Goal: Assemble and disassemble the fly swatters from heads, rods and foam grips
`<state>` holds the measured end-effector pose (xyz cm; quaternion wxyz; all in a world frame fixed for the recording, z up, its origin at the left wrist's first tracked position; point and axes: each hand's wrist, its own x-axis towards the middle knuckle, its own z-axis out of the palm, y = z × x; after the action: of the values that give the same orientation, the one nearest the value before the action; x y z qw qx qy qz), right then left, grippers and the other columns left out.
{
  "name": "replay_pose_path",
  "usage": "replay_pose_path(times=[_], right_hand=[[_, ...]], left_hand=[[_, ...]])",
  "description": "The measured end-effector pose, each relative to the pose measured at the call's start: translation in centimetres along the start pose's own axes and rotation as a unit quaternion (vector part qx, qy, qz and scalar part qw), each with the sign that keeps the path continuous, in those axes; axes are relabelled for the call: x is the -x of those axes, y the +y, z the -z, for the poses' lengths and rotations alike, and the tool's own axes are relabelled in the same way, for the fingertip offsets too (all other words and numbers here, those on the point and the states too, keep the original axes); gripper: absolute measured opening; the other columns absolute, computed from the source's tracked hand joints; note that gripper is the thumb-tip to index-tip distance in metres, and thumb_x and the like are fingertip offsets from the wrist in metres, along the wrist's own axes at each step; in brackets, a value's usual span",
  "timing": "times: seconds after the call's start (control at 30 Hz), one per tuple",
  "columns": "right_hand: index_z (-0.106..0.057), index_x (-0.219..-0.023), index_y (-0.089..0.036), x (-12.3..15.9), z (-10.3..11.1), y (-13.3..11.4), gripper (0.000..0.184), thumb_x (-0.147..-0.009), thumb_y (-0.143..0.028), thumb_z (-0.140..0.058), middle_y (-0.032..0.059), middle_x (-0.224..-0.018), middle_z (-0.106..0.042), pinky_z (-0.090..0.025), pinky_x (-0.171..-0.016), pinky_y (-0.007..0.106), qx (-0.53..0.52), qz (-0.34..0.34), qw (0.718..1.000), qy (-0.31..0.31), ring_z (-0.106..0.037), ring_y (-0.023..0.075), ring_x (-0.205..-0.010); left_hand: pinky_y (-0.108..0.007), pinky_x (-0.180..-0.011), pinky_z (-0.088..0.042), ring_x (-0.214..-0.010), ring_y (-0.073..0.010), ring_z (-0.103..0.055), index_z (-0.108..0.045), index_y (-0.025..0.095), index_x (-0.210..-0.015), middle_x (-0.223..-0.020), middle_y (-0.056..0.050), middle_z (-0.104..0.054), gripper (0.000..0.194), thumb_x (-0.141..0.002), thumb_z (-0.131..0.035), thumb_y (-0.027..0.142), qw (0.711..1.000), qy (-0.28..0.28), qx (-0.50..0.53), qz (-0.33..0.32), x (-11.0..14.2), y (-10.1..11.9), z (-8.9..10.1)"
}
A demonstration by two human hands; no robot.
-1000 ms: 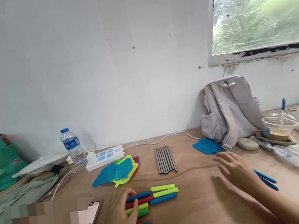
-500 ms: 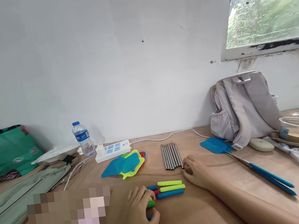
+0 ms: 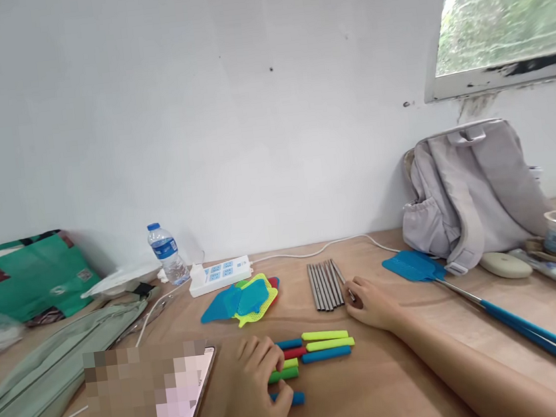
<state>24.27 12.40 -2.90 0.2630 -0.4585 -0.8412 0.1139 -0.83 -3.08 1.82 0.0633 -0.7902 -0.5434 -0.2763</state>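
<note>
I noted right hand (image 3: 375,306) pinching one metal tube (image 3: 340,276), its long axis leading forward-left; left hand (image 3: 256,388) curled beside coloured handles (image 3: 329,354), grip unclear.

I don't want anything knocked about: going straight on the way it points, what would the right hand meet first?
Apart from the slanted metal tube at its fingers, the right hand would probably meet the row of metal tubes just to its left, though depth is hard to judge.
</note>
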Motion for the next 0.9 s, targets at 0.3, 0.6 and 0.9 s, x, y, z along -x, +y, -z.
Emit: replay_pose_path(times=[0.3, 0.6, 0.9], right_hand=[[-0.036, -0.064, -0.021, 0.6, -0.2, 1.8, 0.019, -0.076, -0.027, -0.05, 0.0015, -0.063, -0.048, -0.026, -0.056, 0.026, -0.066, -0.113, 0.99, 0.06, -0.046, 0.0174, -0.061], [-0.031, -0.079, -0.024, 1.3, -0.2, 1.3, 0.021, -0.082, -0.044, -0.036, -0.0024, -0.059, -0.047, -0.035, -0.052, 0.028, -0.266, -0.155, 0.934, 0.183, -0.047, 0.017, -0.053], [-0.043, -0.089, -0.021, 1.6, 4.1, -7.1, 0.037, -0.069, -0.041, -0.067, -0.0002, -0.069, -0.063, -0.037, -0.051, 0.024, -0.656, -0.083, 0.745, 0.087, -0.046, 0.0092, -0.05]], left_hand=[[-0.031, -0.068, -0.034, -0.075, -0.0177, -0.046, -0.052, 0.02, -0.073, -0.081, -0.002, -0.055, 0.021, -0.056, -0.049, 0.008, 0.989, -0.131, 0.032, -0.065, -0.2, 0.1, 1.2], [-0.034, -0.085, -0.037, -0.085, -0.0182, -0.053, -0.058, 0.025, -0.088, -0.09, -0.002, -0.06, 0.014, -0.076, -0.054, 0.02, 0.962, -0.238, 0.055, -0.125, -0.2, -0.9, 1.5], [-0.022, -0.061, -0.044, -0.066, -0.0132, -0.054, -0.048, 0.021, -0.097, -0.078, -0.004, -0.059, 0.025, -0.09, -0.035, 0.041, 0.904, -0.009, 0.416, 0.096, 0.3, 4.1, -2.8]])
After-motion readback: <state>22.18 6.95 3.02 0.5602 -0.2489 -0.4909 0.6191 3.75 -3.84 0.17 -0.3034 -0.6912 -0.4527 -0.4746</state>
